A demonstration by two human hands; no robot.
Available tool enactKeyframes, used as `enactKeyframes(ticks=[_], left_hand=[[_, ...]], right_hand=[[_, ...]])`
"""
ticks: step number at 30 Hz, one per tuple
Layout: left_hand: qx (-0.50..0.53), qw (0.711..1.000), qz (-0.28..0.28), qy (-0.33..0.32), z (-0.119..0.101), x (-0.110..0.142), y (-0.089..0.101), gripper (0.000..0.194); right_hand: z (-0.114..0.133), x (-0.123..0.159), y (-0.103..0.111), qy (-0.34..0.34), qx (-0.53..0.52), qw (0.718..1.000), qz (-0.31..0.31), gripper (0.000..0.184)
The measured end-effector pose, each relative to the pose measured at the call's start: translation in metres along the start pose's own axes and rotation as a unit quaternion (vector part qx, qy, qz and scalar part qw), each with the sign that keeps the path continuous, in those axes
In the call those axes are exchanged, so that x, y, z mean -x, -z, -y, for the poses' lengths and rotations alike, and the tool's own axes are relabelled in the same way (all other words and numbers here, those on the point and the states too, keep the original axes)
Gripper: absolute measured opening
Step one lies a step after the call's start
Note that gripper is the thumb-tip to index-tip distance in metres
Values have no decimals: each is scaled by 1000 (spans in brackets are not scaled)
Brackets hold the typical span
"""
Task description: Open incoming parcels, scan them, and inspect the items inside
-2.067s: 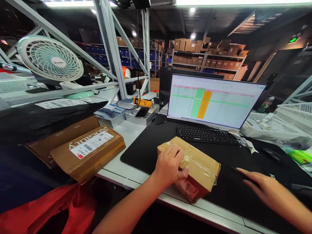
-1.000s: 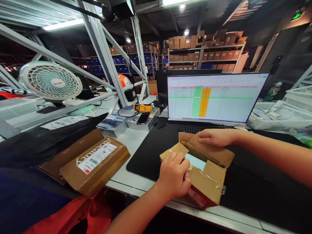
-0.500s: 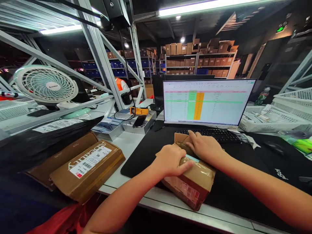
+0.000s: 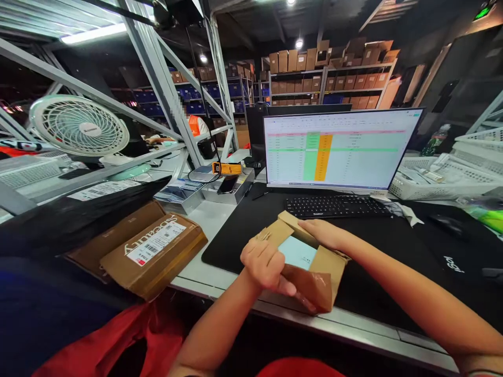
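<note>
A small cardboard box [image 4: 324, 260] lies on the black desk mat with its top flaps folded apart. Inside it shows a pale blue, flat-topped item [image 4: 295, 252] with small print. My left hand [image 4: 263, 263] is closed around the near-left flap, fingers curled and thumb along the reddish-brown front panel. At the far side, my right hand [image 4: 321, 233] grips the far flap and edge of the box; its fingertips are partly hidden behind the cardboard.
Two brown cartons, the front one labelled [image 4: 157, 243], lie to the left beside a black bag [image 4: 35, 230]. Behind the box are a keyboard [image 4: 334, 206] and monitor [image 4: 365, 152]. A mouse [image 4: 446, 225] and white baskets [image 4: 436, 186] are at right. Someone in an orange vest is beyond.
The box's top has been pulled open, and much more of the pale blue item shows. My left hand has drawn the near flap toward me. The view has tilted down slightly.
</note>
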State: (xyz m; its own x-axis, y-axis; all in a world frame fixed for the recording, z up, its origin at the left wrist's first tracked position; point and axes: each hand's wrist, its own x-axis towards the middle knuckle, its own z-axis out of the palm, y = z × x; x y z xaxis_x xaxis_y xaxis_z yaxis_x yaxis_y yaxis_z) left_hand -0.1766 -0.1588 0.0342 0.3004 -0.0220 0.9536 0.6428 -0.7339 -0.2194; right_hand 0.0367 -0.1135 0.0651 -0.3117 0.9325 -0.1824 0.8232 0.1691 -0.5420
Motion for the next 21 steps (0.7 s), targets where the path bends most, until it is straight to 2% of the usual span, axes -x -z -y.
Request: enactKeyframes(ticks=[2,5,7,9,11,13,15,17,19,20,21], left_hand=[[-34,999,-38,-3,-2,6,1,73],[-35,999,-39,-6,-5,6,7,69],[-33,999,35,21,-12,-4,10,67],[-13,986,163,31,-23,-22,9,71],[32,959,282,-2,-35,-42,2,78],[65,937,341,-37,-45,-56,-7,81],[79,939,329,-56,-49,-59,-13,79],[94,958,260,-77,-48,-49,-11,74],[110,968,207,-90,-43,-26,-1,68],[118,965,218,-84,-41,-12,5,65],[128,956,257,-66,-40,3,10,63]], right_hand=[[2,0,1,-11,5,1000,-18,54],[5,1,3,-18,17,999,-38,53],[6,1,4,-20,24,998,-48,53],[6,2,4,-24,33,998,-56,53],[6,3,6,-29,44,997,-63,53],[7,5,7,-35,54,995,-74,53],[7,6,9,-43,58,994,-81,54],[5,6,10,-44,57,994,-81,55],[1,3,10,-39,50,995,-80,53],[-1,2,10,-36,46,995,-80,52],[-4,0,9,-34,42,995,-81,51]])
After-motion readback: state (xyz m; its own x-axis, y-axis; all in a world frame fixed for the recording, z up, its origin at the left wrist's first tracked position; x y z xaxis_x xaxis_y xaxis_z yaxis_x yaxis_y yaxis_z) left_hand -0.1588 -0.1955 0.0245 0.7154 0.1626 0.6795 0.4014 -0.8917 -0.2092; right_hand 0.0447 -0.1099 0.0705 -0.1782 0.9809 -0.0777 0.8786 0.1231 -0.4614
